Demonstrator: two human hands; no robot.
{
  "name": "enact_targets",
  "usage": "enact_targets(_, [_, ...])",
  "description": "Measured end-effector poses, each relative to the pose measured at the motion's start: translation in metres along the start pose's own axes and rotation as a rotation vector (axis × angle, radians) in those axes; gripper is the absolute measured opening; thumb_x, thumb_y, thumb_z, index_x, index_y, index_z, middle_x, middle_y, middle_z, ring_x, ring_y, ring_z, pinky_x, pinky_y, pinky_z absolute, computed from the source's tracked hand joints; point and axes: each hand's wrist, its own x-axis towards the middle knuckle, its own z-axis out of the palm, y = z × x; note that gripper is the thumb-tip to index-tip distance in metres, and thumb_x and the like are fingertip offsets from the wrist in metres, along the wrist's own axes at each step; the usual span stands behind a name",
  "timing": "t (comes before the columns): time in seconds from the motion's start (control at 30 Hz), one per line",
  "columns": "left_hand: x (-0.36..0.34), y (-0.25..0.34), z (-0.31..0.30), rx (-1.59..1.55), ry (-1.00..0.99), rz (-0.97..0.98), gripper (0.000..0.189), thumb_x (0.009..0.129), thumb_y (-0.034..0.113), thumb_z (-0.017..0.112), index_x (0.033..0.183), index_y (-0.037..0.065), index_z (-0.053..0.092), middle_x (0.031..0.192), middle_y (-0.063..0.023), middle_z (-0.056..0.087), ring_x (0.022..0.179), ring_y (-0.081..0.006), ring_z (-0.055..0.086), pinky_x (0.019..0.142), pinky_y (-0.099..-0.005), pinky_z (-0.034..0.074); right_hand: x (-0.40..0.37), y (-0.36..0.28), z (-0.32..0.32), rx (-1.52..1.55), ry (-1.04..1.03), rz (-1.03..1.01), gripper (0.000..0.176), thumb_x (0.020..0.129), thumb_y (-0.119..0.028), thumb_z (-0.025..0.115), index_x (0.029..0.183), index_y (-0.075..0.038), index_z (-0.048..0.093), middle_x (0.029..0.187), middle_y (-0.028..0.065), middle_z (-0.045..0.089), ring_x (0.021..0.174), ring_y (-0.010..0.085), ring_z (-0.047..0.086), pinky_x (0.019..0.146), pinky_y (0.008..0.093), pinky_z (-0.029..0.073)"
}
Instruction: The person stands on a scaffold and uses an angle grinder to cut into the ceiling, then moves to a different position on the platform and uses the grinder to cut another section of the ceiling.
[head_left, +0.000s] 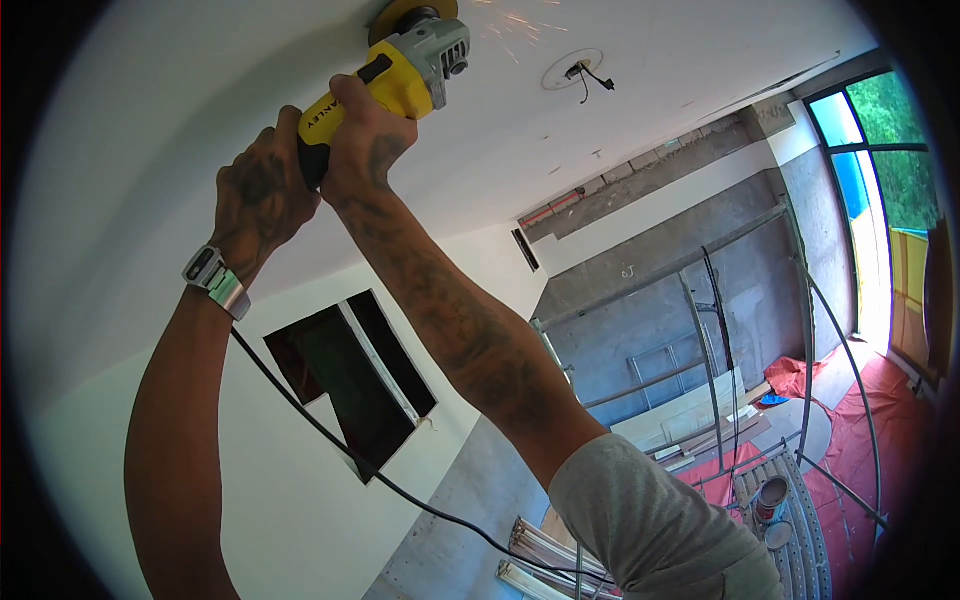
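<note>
A yellow and grey angle grinder (pixel 400 75) is held overhead, its disc (pixel 412 14) against or very close to the white ceiling (pixel 520 110). Orange sparks fly to the right of the disc. My left hand (pixel 265 185), with a metal watch (pixel 217 282) at the wrist, is closed round the rear end of the grinder's body. Just to its right, my right hand (pixel 368 140) grips the yellow body near the black switch. A black cable (pixel 370 465) hangs below and curves toward the lower right.
Wires (pixel 588 74) hang from a round ceiling marking right of the grinder. A dark rectangular opening (pixel 340 375) is in the white surface below. Metal scaffolding (pixel 705 370) and a perforated platform (pixel 800 530) with a tin (pixel 771 497) stand lower right, near red sheeting (pixel 860 440) and windows.
</note>
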Motion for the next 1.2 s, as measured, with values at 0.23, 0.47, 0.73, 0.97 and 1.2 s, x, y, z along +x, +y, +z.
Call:
enact_targets(0.23, [0.0011, 0.0001, 0.0038, 0.019, -0.018, -0.009, 0.042, 0.091, 0.035, 0.072, 0.113, 0.007, 0.05, 0.096, -0.0168, 0.072, 0.086, -0.04, 0.073, 0.067, -0.0517, 0.058, 0.0008, -0.0024, -0.0006, -0.008, 0.012, 0.009, 0.035, 0.073, -0.007, 0.076, 0.101, -0.001, 0.056, 0.091, 0.0086, 0.061, 0.08, 0.0218, 0.063, 0.075, 0.0374, 0.053])
enact_targets(0.47, [-0.0007, 0.0009, 0.0045, -0.001, -0.013, -0.006, 0.043, 0.091, 0.035, 0.073, 0.114, 0.007, 0.05, 0.098, -0.0171, 0.072, 0.087, -0.0401, 0.073, 0.068, -0.0517, 0.058, 0.0008, 0.0001, -0.0024, -0.019, 0.028, 0.011, 0.035, 0.073, -0.007, 0.076, 0.101, -0.001, 0.056, 0.09, 0.0088, 0.061, 0.079, 0.0222, 0.063, 0.075, 0.0375, 0.053])
enact_targets(0.73, [0.001, 0.0008, 0.0032, 0.025, -0.009, -0.016, 0.042, 0.091, 0.036, 0.073, 0.112, 0.007, 0.05, 0.096, -0.0164, 0.072, 0.087, -0.0399, 0.073, 0.068, -0.0515, 0.058, -0.0001, -0.0034, -0.0001, -0.002, 0.001, 0.006, 0.035, 0.073, -0.007, 0.075, 0.102, -0.001, 0.056, 0.09, 0.0087, 0.06, 0.08, 0.0222, 0.063, 0.076, 0.0375, 0.053])
enact_targets(0.97, [0.0036, 0.002, 0.0044, 0.002, -0.017, -0.01, 0.042, 0.091, 0.036, 0.073, 0.111, 0.007, 0.05, 0.095, -0.0162, 0.072, 0.086, -0.0397, 0.073, 0.067, -0.0511, 0.058, 0.0045, -0.0034, -0.0007, -0.037, 0.033, 0.021, 0.036, 0.072, -0.007, 0.076, 0.102, -0.001, 0.056, 0.092, 0.0091, 0.061, 0.081, 0.0225, 0.063, 0.077, 0.0379, 0.054])
enact_targets(1.2, [0.0025, 0.0047, 0.0049, -0.02, -0.003, -0.005, 0.042, 0.091, 0.036, 0.073, 0.109, 0.008, 0.049, 0.094, -0.0157, 0.072, 0.086, -0.0393, 0.073, 0.065, -0.0516, 0.057, 0.0057, -0.0056, -0.0035, -0.066, 0.004, 0.017, 0.037, 0.072, -0.007, 0.076, 0.103, -0.001, 0.056, 0.092, 0.0089, 0.062, 0.081, 0.0227, 0.063, 0.077, 0.0379, 0.054])
